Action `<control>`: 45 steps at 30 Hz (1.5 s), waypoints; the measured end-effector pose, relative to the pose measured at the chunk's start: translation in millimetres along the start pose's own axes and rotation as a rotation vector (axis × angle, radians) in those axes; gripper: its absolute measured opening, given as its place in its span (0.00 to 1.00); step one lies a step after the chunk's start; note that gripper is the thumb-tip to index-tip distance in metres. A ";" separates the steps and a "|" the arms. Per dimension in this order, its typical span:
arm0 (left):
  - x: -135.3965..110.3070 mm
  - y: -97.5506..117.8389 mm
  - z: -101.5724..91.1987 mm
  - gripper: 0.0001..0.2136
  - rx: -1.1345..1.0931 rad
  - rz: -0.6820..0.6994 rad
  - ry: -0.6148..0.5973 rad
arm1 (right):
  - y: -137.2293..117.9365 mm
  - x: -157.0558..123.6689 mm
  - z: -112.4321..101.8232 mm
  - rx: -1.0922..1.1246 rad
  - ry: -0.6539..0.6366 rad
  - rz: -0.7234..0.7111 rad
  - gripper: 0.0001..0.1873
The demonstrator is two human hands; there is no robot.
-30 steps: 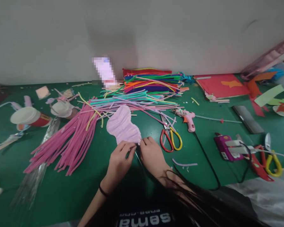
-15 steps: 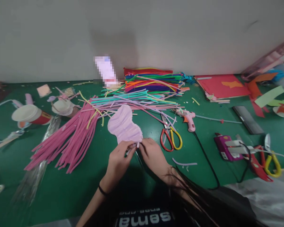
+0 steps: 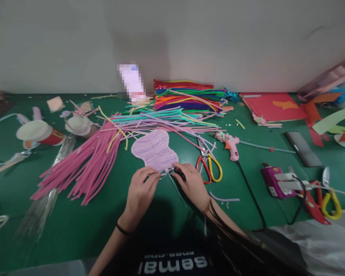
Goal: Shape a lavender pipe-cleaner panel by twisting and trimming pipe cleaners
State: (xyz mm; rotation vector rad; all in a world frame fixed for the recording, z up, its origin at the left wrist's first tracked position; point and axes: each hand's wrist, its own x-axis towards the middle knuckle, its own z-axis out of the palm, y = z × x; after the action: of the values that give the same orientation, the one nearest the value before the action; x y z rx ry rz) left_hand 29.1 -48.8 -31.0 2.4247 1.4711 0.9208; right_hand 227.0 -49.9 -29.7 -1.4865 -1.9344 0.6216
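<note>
A lavender, peanut-shaped panel of pipe cleaners [image 3: 155, 148] with a scalloped edge lies in front of me on the green table. My left hand [image 3: 143, 189] pinches its near edge between thumb and fingertips. At the near right corner, my right hand [image 3: 192, 188] holds the same edge, thumb below and fingers above. Between the fingertips shows a small lavender end, and a thin stem [image 3: 176, 188] slants down from there toward me. Exactly what lies under the fingertips is hidden. Scissors [image 3: 209, 168] with red and yellow handles lie to the right of my right hand.
Pink pipe cleaners [image 3: 83, 165] fan out at left, with multicoloured bundles [image 3: 186, 97] at the back. A pink glue gun [image 3: 232, 147] lies right, its black cord running nearer. Paper cups [image 3: 36, 132] stand left; a purple power adapter [image 3: 276, 180] and a dark phone [image 3: 303, 149] lie right.
The lavender panel has turned a little and lies flatter, its near corner shifted right. My hands have moved slightly apart, showing the small end and thin stem between them.
</note>
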 end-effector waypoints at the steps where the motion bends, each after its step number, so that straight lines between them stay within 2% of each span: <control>1: 1.1 -0.2 0.7 0.06 0.004 -0.012 0.008 | 1.9 3.4 0.3 -0.019 -0.016 -0.031 0.15; 5: 2.8 -0.4 5.7 0.05 0.079 0.002 0.006 | 9.7 17.0 0.9 -0.111 -0.044 -0.222 0.10; 9: 1.3 -4.3 14.0 0.06 0.177 -0.036 -0.045 | 20.9 30.3 1.1 -0.204 -0.051 -0.453 0.08; 12: 0.9 -10.2 19.0 0.08 0.187 -0.006 -0.065 | 29.0 38.9 0.5 -0.252 -0.095 -0.582 0.09; 15: 1.6 -14.5 20.4 0.09 0.192 -0.012 -0.079 | 31.9 45.3 -0.5 -0.303 -0.114 -0.651 0.09; 19: 2.4 -14.8 19.7 0.16 0.196 -0.072 -0.089 | 27.9 47.5 -0.6 -0.364 -0.093 -0.685 0.09; 23: 2.5 -9.2 19.7 0.16 0.214 -0.113 -0.065 | 23.2 42.3 0.7 -0.405 -0.017 -0.715 0.10; 25: 3.0 -5.2 19.3 0.14 0.204 -0.127 -0.024 | 22.0 39.8 1.0 -0.411 0.001 -0.709 0.11; 28: 5.1 -1.8 17.3 0.10 0.078 -0.132 0.048 | 21.5 39.0 2.0 -0.361 -0.038 -0.660 0.12; 31: 8.2 -3.3 14.8 0.06 -0.086 -0.193 0.046 | 21.3 40.6 6.0 -0.228 -0.053 -0.578 0.11; 35: 11.3 -5.3 13.6 0.05 -0.122 -0.284 -0.012 | 17.6 38.8 15.2 -0.001 -0.034 -0.396 0.10; 39: 11.1 0.6 17.8 0.05 -0.123 -0.334 0.067 | 8.2 32.8 22.9 0.180 0.058 -0.199 0.09; 41: 10.4 2.8 20.6 0.05 -0.175 -0.322 0.119 | 4.0 30.8 25.2 0.205 0.088 -0.144 0.09; 45: 9.2 -1.0 20.2 0.07 -0.182 -0.252 0.173 | 1.1 30.1 26.3 0.162 0.060 -0.124 0.08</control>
State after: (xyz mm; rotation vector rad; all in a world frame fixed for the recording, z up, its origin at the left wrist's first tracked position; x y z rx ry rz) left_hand 43.1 -36.9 -43.7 2.0200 1.6239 1.1717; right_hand 203.6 -20.5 -43.3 -1.2613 -1.8678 0.6537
